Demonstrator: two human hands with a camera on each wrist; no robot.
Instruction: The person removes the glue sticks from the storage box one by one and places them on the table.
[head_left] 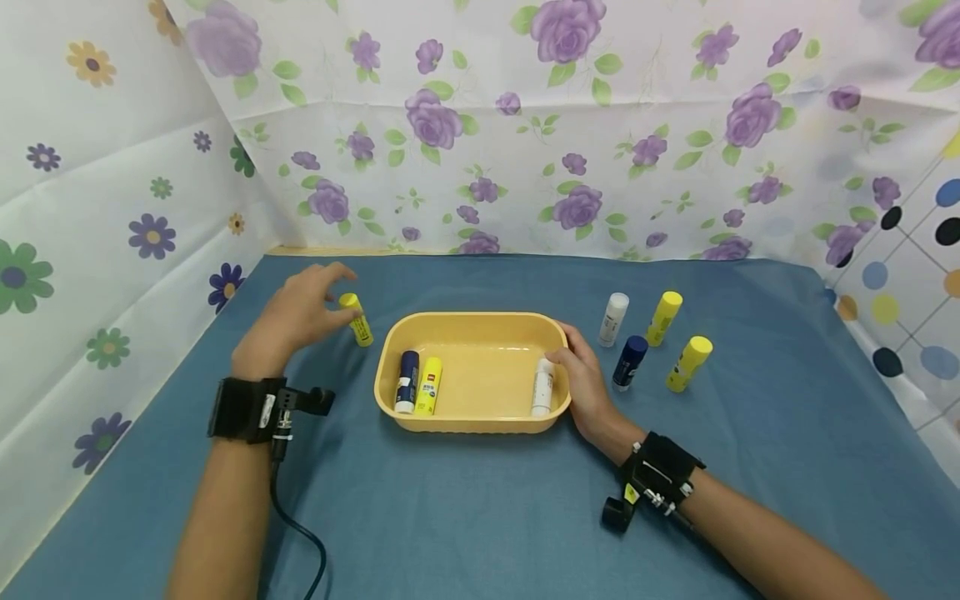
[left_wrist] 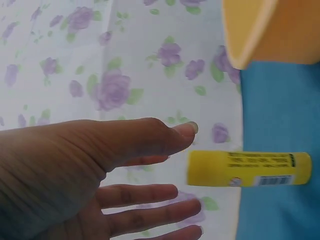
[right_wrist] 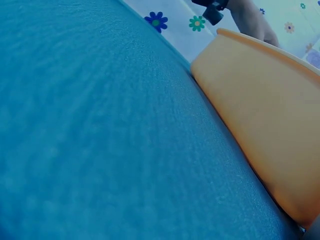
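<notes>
My left hand (head_left: 296, 312) is beside a yellow glue stick (head_left: 356, 320) that stands upright to the left of the tray. In the left wrist view the thumb and fingers are spread around the near end of this glue stick (left_wrist: 250, 169), with a gap to it. My right hand (head_left: 588, 387) grips the right end of a yellow plastic tray (head_left: 480, 425), thumb over the rim and fingers outside. Inside the tray, a dark blue glue stick (head_left: 407, 382) and a yellow one (head_left: 428, 386) lie at the left. A white glue stick (head_left: 542, 388) lies near my right thumb.
Right of the tray several glue sticks stand upright: a white one (head_left: 613, 320), a dark blue one (head_left: 629, 363) and two yellow ones (head_left: 663, 318). A blue cloth (head_left: 480, 517) covers the table. Flowered sheets (head_left: 510, 167) hang behind and at the left.
</notes>
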